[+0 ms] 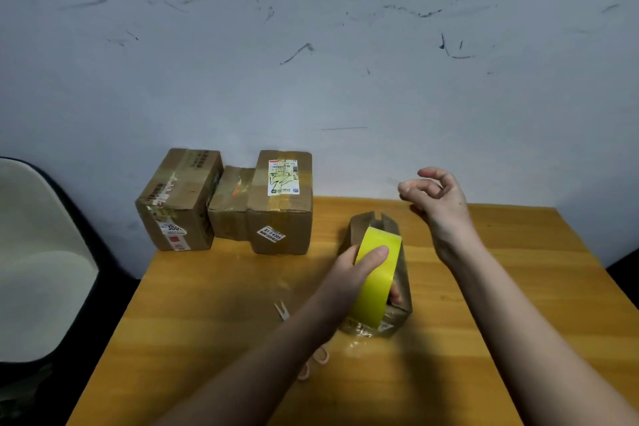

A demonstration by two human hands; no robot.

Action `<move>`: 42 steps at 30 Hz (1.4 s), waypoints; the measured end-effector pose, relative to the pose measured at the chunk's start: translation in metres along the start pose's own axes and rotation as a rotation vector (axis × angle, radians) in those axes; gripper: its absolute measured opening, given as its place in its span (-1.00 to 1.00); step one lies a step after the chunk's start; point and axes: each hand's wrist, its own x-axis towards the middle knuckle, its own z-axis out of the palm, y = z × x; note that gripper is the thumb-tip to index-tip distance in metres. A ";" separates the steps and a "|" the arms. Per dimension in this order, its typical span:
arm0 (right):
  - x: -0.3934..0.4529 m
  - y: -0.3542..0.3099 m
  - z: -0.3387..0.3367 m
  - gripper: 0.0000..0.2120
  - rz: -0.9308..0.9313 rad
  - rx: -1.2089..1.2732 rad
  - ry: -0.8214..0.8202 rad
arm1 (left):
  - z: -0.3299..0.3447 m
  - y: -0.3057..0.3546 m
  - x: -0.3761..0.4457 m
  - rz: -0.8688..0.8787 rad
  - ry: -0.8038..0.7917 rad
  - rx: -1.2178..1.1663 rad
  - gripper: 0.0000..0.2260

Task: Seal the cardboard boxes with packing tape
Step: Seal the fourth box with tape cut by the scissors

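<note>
While the left hand [359,263] grips a wide roll of glossy yellow packing tape [375,278], thumb across its smooth outer face and fingers curled through the core, the roll stands on edge on top of a small brown cardboard box [397,287] lying on the orange wooden table [207,339]. This box looks creased, with shiny clear tape at its near end. Beyond and right of the box, the right hand [432,194] hangs in the air, fingers loosely curled, holding nothing that I can see. Left of the box, at the far table edge, three worn cardboard boxes with printed labels [228,204] stand touching each other. Pale scissors [313,360] lie partly hidden under the left forearm.
</note>
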 end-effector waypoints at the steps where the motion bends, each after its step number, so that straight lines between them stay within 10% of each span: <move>1: 0.003 0.002 -0.003 -0.68 0.005 -0.018 0.012 | 0.005 0.000 0.003 -0.004 0.008 -0.031 -0.84; 18: 0.069 0.092 -0.038 -0.75 0.231 -0.161 -0.187 | 0.039 -0.025 0.068 -0.263 0.355 -0.064 -0.82; 29: 0.106 0.138 -0.043 -0.75 0.306 -0.173 -0.128 | 0.037 -0.044 0.093 -0.190 0.322 0.195 -0.40; 34: 0.115 0.142 -0.040 -0.74 0.267 -0.208 -0.139 | 0.037 -0.041 0.100 -0.128 0.459 0.151 -0.68; 42: 0.106 0.152 -0.039 -0.73 0.229 -0.348 -0.219 | 0.035 -0.047 0.102 -0.193 0.489 0.056 -0.60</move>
